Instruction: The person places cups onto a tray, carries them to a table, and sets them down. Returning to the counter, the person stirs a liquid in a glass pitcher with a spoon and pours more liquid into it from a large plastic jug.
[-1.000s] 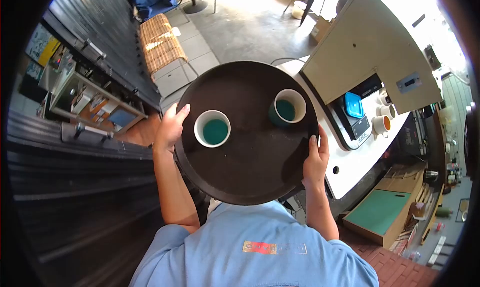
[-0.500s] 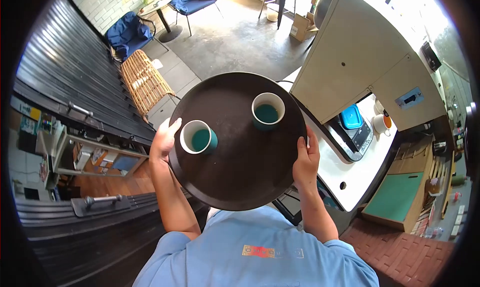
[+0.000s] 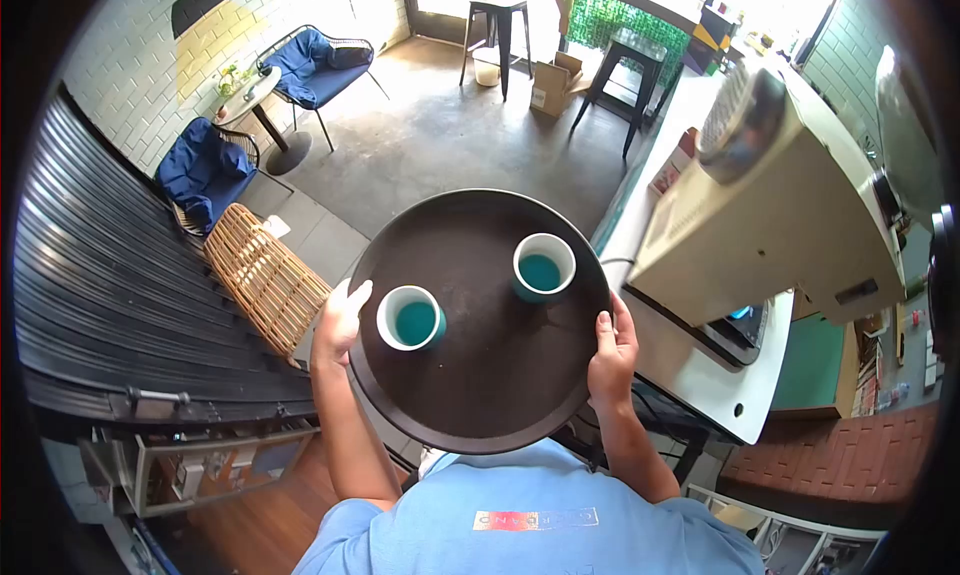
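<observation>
A round dark tray [image 3: 480, 375] is held out in front of my body. My left hand [image 3: 338, 327] grips its left rim, with the thumb over the top. On the right rim my right hand [image 3: 612, 355] is closed in the same way. Two cups with white rims and teal insides stand upright on the tray, apart from each other. The left cup [image 3: 411, 319] is near my left hand, and the right cup [image 3: 543, 267] is toward the far right edge. The undersides of my fingers are hidden by the tray.
A white counter [image 3: 700, 390] with a large beige machine [image 3: 770, 225] is close on my right. A rattan bench [image 3: 265, 280] lies ahead left, with blue-cushioned chairs [image 3: 205, 170] beyond. Farther off are stools [image 3: 625, 75] and an open cardboard box [image 3: 553, 83]. A corrugated black surface [image 3: 110, 285] runs along the left.
The tray, cups and both hands appear lower in view. The machine and counter have shifted right, and more of the far floor, stools and chairs shows. Both hands still hold the tray.
</observation>
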Motion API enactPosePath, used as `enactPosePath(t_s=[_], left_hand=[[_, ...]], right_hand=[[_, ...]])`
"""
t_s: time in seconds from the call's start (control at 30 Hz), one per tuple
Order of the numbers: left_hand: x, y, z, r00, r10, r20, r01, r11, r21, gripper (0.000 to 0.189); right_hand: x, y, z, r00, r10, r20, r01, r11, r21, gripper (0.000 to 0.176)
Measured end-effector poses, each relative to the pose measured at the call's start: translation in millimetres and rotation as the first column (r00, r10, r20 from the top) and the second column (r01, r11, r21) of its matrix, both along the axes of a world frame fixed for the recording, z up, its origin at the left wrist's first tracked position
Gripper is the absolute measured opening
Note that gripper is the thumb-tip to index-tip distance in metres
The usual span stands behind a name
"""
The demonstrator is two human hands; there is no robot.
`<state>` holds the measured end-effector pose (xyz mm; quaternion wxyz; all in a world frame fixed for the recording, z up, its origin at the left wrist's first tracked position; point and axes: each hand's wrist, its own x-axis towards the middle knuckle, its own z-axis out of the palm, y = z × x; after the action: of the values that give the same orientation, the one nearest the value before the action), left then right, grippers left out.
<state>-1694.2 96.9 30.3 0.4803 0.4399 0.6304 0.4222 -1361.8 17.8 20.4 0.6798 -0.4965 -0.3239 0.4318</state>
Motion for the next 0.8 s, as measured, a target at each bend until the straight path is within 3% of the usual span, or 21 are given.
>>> enactPosePath(t_s=[0.07, 0.2, 0.23, 0.3, 0.43, 0.5, 0.67, 0.8], left_hand=[[-12, 23, 35, 0.995, -0.079, 0.064, 0.080, 0.997, -0.015, 0.070], [-45, 70, 43, 0.982, -0.016, 0.189, 0.019, 1.000, -0.012, 0.075], [-53, 80, 43, 0.978, -0.003, 0.206, 0.004, 1.000, -0.007, 0.068], [-68, 103, 30, 0.857, -0.046, 0.514, 0.054, 0.999, -0.002, 0.050], [-70, 136, 19, 0.755, -0.013, 0.655, 0.054, 0.998, -0.042, 0.033], [-68, 159, 8, 0.484, 0.002, 0.875, 0.129, 0.989, -0.074, 0.029], [-57, 226, 4, 0.463, -0.013, 0.886, 0.217, 0.971, -0.099, 0.034], [-39, 289, 21, 0.342, -0.069, 0.937, 0.348, 0.936, -0.058, 0.039]], right_hand=[[-24, 20, 6, 0.998, -0.051, -0.023, 0.051, 0.999, -0.012, 0.036], [-61, 61, 23, 0.996, -0.091, -0.022, 0.091, 0.996, -0.005, 0.036], [-68, 72, 24, 0.994, -0.110, -0.004, 0.110, 0.994, -0.007, 0.036], [-75, 93, 19, 0.992, -0.123, -0.011, 0.123, 0.992, 0.006, 0.036], [-85, 137, 29, 0.987, -0.159, -0.036, 0.157, 0.987, -0.043, 0.035], [-86, 161, 27, 0.985, -0.168, -0.036, 0.166, 0.985, -0.048, 0.035], [-76, 234, 10, 0.977, -0.188, -0.098, 0.184, 0.982, -0.050, 0.035], [-65, 297, 6, 0.970, -0.203, -0.132, 0.202, 0.979, -0.017, 0.036]])
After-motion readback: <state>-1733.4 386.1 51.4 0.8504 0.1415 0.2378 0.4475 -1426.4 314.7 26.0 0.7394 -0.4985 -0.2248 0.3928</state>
